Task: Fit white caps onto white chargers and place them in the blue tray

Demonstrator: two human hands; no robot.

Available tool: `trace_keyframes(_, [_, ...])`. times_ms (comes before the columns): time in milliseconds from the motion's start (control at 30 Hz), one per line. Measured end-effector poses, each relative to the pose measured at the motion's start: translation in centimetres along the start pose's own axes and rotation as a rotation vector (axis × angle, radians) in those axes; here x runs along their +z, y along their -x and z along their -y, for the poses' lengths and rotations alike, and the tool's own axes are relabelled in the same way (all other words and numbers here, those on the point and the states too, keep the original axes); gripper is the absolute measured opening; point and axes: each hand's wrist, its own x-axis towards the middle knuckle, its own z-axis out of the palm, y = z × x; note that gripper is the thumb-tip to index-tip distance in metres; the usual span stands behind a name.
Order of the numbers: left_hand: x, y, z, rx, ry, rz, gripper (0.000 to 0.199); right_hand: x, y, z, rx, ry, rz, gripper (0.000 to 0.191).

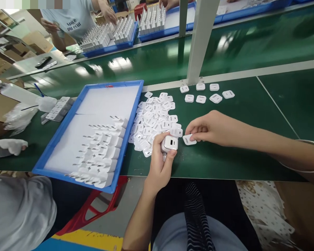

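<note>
My left hand [161, 162] is closed around a white charger [170, 143], its port end turned up toward me. Just right of it, my right hand [206, 130] pinches a small white cover plate [189, 139] by its edge, low over the green bench. A heap of similar cover plates [151, 120] lies behind and left of my left hand. Several more plates [201, 99] are spread out beyond my right hand, near the metal post. To the left, a blue-rimmed tray [81, 96] holds rows of white chargers [102, 153] with their metal pins pointing left.
A grey-white post [200, 42] rises at the bench's back edge, before a green conveyor [157, 57]. Across it, a person [75, 21] works at trays of chargers [107, 33]. Another person's sleeve [5, 148] is at far left, near stacked grey-white blocks [59, 108]. A red stool [99, 205] stands below.
</note>
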Motion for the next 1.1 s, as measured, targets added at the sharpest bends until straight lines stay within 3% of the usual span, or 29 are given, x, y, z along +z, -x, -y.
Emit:
trace_keyframes(133, [0.2, -0.1, 0.3, 0.123, 0.041, -0.106, 0.039, 0.3, 1.0, 1.2, -0.003, -0.518, -0.003, 0.014])
trace_keyframes(233, [0.2, -0.1, 0.3, 0.157, 0.085, -0.111, 0.039, 1.6, 1.2, 2.1, 0.002, -0.658, -0.020, 0.011])
trace_keyframes(367, [0.1, -0.1, 0.3, 0.184, 0.032, -0.116, 0.042, 2.7, 0.8, 2.5, 0.003, -0.657, -0.028, 0.008])
trace_keyframes(1100, [0.2, -0.1, 0.6, 0.227, 0.006, -0.077, 0.045, 2.9, 0.3, 2.1, -0.015, -0.682, -0.014, 0.016])
